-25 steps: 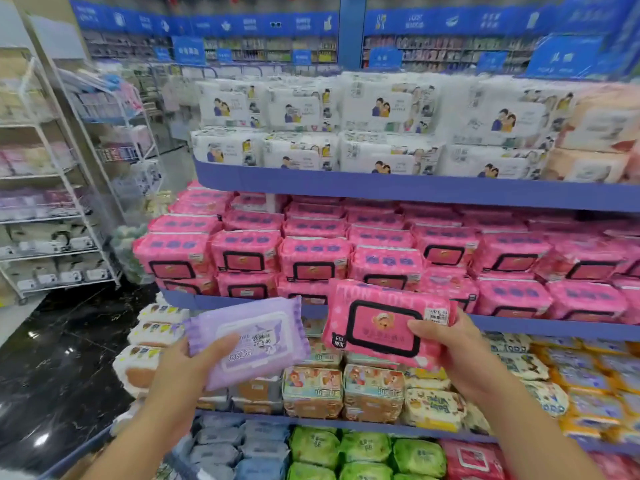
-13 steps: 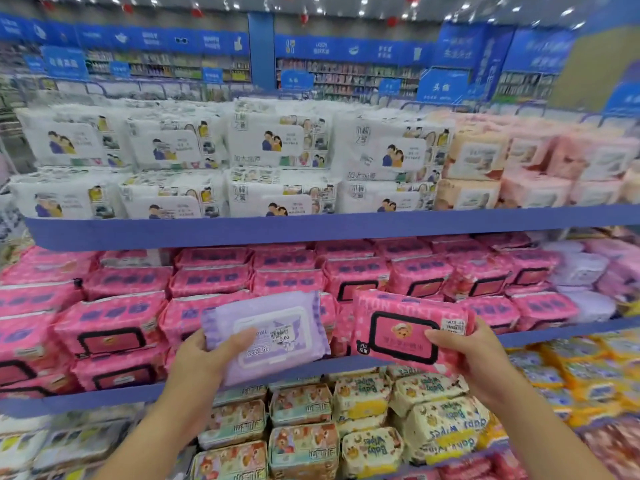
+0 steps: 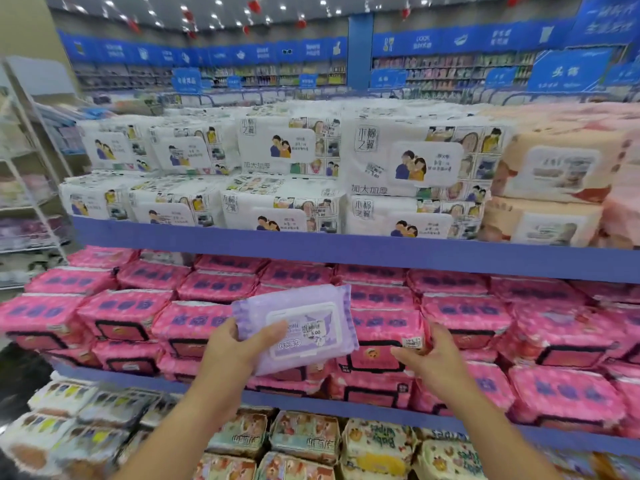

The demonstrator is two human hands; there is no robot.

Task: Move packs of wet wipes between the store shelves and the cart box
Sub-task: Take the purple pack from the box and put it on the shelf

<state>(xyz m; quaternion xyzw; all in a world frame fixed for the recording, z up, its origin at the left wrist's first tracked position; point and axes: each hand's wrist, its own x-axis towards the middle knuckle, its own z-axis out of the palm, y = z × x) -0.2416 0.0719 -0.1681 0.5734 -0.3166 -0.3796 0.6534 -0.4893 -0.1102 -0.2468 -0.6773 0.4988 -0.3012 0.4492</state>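
— Which print is legible?
— "5.00" on the purple pack's (image 3: 298,327) price sticker (image 3: 313,331); "加大加厚" on the white packs (image 3: 408,161).
— Any English?
— "Baby Wipes", upside down, on a yellow pack (image 3: 377,445).

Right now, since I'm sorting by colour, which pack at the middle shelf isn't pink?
The purple pack in the left hand; the shelved packs behind are pink.

Illumination is bright and even, supplied by rows of ceiling spotlights (image 3: 218,1). Shadows are faint. Motion blur softens the pink packs (image 3: 124,317), most at the left edge. Wide-angle distortion bows the shelf edge (image 3: 346,251) toward the frame borders.
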